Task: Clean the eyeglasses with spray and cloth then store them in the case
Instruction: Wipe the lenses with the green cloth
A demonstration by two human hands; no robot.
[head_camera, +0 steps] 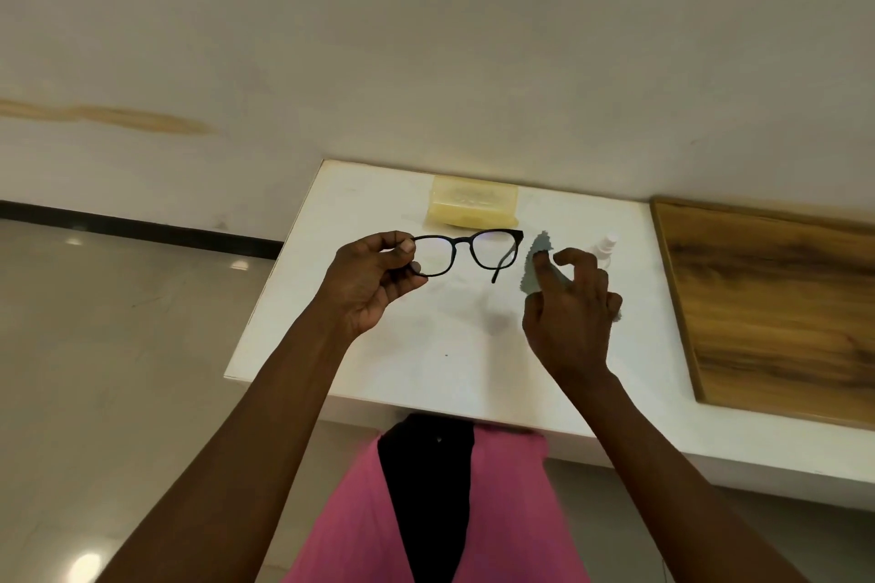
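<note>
Fingers (407,251) of the left hand (374,279) pinch the glasses (466,249) by their left rim above the worktop (379,346); the right hand (573,298) pinches the cloth (540,246) — wiping seems due. Spray bottle (606,246) right, case (471,206) far — storing remains.

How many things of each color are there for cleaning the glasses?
Black: 1, the eyeglasses
Grey: 1, the cloth
White: 1, the spray bottle
Yellow: 1, the case
Total: 4
</note>
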